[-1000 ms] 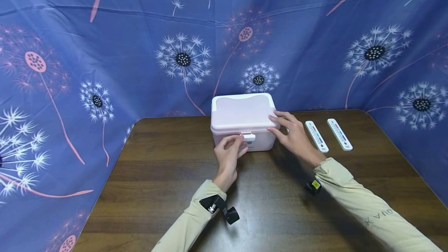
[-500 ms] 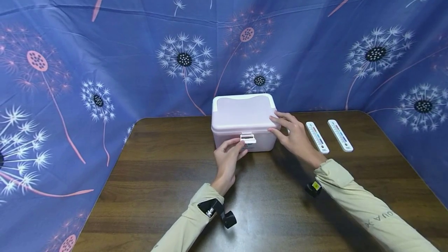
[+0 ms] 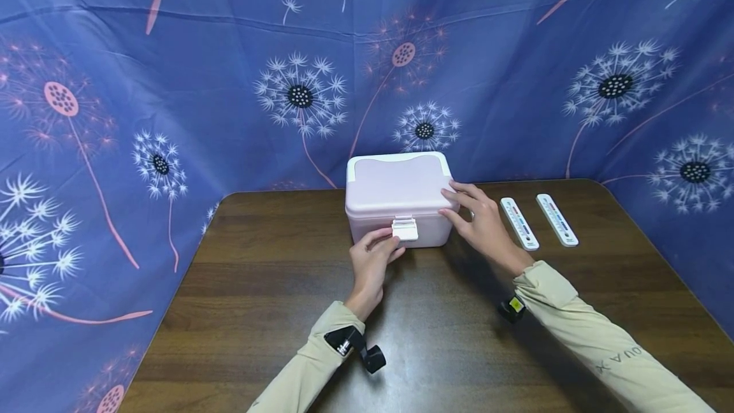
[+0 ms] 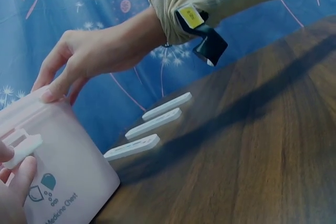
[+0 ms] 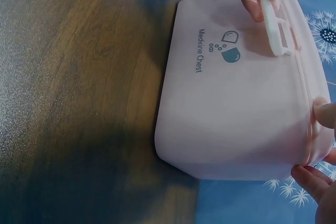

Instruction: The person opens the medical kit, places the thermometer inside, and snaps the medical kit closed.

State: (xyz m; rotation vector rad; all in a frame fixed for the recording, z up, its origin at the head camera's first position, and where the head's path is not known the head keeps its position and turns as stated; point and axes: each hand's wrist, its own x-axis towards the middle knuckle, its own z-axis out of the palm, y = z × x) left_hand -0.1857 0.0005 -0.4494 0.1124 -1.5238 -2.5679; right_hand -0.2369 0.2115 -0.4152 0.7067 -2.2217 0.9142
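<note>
The pink medicine chest (image 5: 226, 98) sits on the table (image 3: 258, 273), in the middle of the frame. The left hand (image 3: 371, 263) pinches its white latch (image 3: 404, 230) in its fingers; the right hand (image 3: 484, 228) holds the lid (image 3: 398, 183). Tugging too hard could slide the chest or snap the latch.

- Left arm (image 3: 306, 359) reaches from near left toward far right.
- Left hand (image 3: 371, 266) pinches with thumb and fingers.
- Right arm (image 3: 602, 336) slants from near right toward far left.
- Right hand (image 3: 483, 225), farther away, grips with spread fingers.
</note>
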